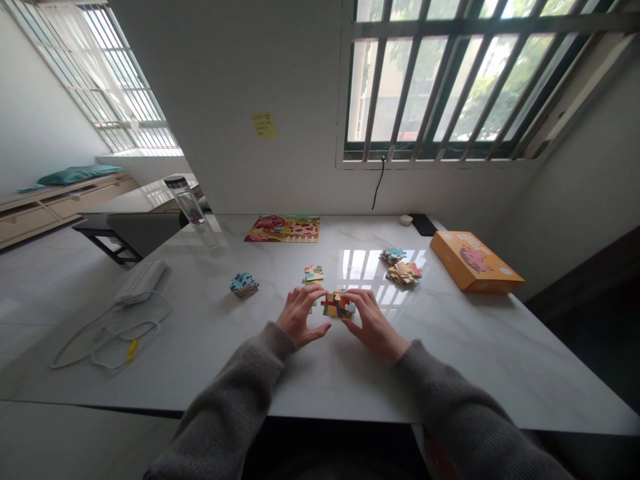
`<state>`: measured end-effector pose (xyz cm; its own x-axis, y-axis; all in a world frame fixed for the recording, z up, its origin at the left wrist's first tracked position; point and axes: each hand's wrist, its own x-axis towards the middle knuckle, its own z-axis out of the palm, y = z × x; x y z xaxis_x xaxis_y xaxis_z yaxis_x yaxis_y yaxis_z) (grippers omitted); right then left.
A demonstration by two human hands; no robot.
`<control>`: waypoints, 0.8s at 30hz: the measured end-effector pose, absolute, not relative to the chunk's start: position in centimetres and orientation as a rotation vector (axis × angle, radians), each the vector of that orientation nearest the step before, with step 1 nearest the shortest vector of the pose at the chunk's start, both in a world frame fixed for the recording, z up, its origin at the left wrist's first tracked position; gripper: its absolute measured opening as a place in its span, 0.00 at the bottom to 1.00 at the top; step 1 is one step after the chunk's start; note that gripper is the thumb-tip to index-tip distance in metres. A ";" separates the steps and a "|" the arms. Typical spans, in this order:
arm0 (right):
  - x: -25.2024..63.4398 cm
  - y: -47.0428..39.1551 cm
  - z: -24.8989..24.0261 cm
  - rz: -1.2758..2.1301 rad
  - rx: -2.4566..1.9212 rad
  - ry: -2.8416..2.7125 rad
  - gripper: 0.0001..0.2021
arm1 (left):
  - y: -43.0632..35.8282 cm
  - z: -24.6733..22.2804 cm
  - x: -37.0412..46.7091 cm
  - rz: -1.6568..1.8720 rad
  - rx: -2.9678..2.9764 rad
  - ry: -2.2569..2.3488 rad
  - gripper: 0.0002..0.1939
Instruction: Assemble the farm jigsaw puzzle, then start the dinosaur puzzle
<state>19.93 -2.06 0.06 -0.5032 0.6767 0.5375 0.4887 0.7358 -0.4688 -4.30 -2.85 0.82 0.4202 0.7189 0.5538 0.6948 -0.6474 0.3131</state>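
- Several joined puzzle pieces (336, 305) lie on the white marbled table (465, 353), between the two hands; everything below is placed from these.
- Left hand (301, 316): at their left edge, fingertips at the top-left corner, thumb spread away from the fingers. Not clenched, no full grasp.
- Right hand (375, 324): at their right edge, by a pale blue bit, index finger above, thumb below. Can't tell if it's pinching or only touching.
- Loose pieces (314, 273): just beyond and left, partly behind the left hand.
- Blue stack (244, 285): left, well apart.
- Two piles: mostly blue one (393, 255) and yellow-red one (406, 274), right and beyond, near each other.
- Farm picture sheet (283, 229): beyond, left, flat by the wall.
- Orange box (475, 261): far right, pink drawing on top.
- Black phone (424, 225): beyond, right, by a small white object (405, 220).
- Clear bottle (186, 201): far left and beyond, dark cap.
- White device (140, 283), cable (159, 327): far left.
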 end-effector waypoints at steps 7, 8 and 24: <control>19.6 -2.7 0.6 0.449 -0.782 -2.199 0.24 | -2.7 0.3 -4.1 0.968 2.631 1.218 0.19; 19.6 -2.7 0.7 0.481 -0.774 -2.194 0.23 | -2.7 0.3 -4.2 0.950 2.632 1.212 0.19; 19.9 -2.2 0.4 0.568 -0.937 -2.039 0.13 | -2.5 -0.2 -4.9 1.106 2.676 1.208 0.17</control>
